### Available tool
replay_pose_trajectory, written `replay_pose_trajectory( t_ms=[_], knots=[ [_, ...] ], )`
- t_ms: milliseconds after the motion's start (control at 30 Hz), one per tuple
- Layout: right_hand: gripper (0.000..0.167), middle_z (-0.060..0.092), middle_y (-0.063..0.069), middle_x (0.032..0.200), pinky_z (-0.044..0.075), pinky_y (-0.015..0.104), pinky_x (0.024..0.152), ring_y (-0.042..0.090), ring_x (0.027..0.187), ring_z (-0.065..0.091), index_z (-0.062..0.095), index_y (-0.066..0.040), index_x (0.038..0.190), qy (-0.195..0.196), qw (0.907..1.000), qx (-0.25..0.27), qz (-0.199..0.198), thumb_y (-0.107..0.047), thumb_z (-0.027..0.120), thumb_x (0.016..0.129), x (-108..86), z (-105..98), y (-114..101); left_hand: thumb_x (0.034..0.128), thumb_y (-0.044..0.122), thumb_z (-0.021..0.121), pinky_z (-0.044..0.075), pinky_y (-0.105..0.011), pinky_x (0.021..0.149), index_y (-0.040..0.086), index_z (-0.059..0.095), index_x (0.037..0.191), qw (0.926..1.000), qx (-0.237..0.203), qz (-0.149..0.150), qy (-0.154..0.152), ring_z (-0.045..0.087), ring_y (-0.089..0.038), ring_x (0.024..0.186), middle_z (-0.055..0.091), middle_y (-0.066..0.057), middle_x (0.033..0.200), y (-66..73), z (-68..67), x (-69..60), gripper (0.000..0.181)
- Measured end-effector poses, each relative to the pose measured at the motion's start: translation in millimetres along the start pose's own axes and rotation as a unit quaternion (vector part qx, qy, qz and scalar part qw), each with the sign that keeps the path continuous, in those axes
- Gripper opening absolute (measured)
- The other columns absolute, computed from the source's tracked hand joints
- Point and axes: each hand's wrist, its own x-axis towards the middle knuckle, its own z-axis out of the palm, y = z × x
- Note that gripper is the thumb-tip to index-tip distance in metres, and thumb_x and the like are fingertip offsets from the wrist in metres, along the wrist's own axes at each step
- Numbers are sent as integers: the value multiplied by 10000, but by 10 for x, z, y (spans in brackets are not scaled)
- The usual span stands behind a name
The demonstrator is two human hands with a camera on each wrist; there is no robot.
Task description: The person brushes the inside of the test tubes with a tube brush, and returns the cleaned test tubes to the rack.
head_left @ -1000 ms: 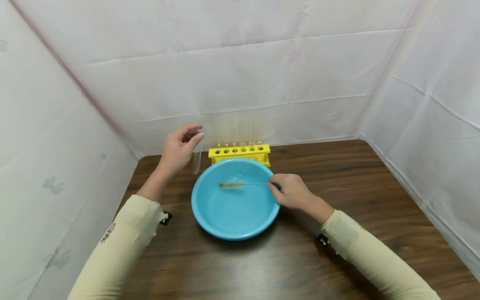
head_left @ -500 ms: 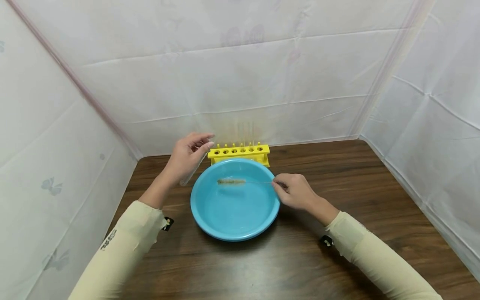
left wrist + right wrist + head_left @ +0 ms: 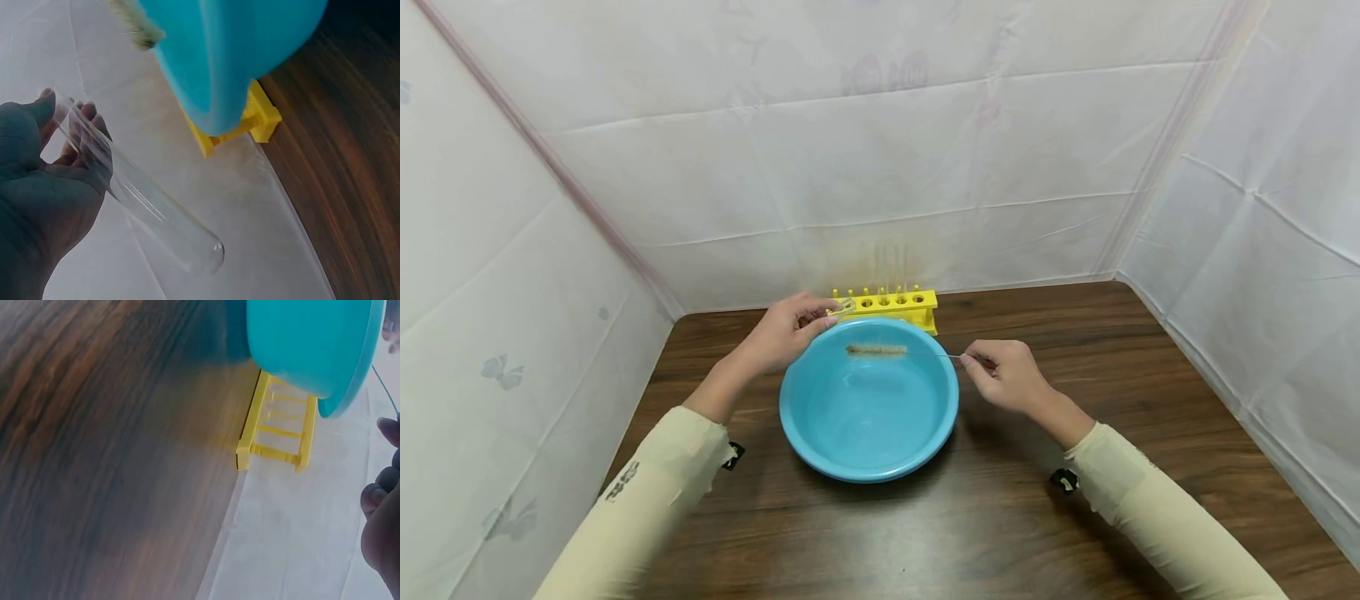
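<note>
A clear test tube (image 3: 150,199) is held aslant over the left side of the basin's far edge, its rounded closed end pointing away from the fingertips. It is pinched near its other end between the thumb and fingers of the left hand (image 3: 781,335), which are closed only as far as the glass allows. Near it, but not touching, the bristled head of a brush (image 3: 877,351) is held above the basin, its tip pointed toward the left hand. The brush's thin wire stem is gripped between the thumb and curled fingers of the right hand (image 3: 1009,379), just beyond the basin's right rim.

The step in hand is judged to be the lining-up of brush and tube, with the bristles not yet inserted. For the next move, the tube's mouth would need to be turned to the bristle tip and the stem kept in line, so that the glass is not knocked.

Below, the blue basin (image 3: 868,475) is set on the dark wooden table (image 3: 880,542). Just behind it, a yellow rack (image 3: 917,317) is placed, partly hidden by the left hand and the basin.
</note>
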Motion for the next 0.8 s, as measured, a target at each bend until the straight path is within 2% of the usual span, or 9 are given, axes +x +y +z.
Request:
replay_pose_trajectory(
  t_ms=[300,433,567,800],
  knots=[
    [183,574,-64,601,357,186,499,-13,540,391,767,-150,814,240,9997,34,7,-41,690,939,-21,-74,41,1124,286,578,550,-397,845,113,654,1470,9985,271,-169,-444,624,-273,1065,655,-108,1213,-94,47,-50,393],
    [207,534,-60,580,336,178,493,-8,528,373,734,-153,786,293,9995,118,-52,-19,684,936,-29,-95,64,1123,259,581,566,-410,879,88,641,1480,9980,266,-272,-502,636,-282,1102,668,-124,1232,-117,46,-62,400],
    [222,490,-72,573,315,168,491,-13,525,358,694,-140,754,354,9991,186,-109,-5,691,931,-44,-102,86,1122,259,584,544,-386,859,115,651,1474,9977,300,-333,-516,615,-266,1067,666,-107,1195,-148,45,-68,386],
    [269,445,-84,563,288,160,481,-33,521,329,645,-136,711,402,9990,176,-56,1,701,937,-64,-114,100,1123,235,580,543,-361,835,138,652,1470,9972,349,-296,-599,604,-250,1032,647,-110,1210,-197,62,-88,367]
  ],
)
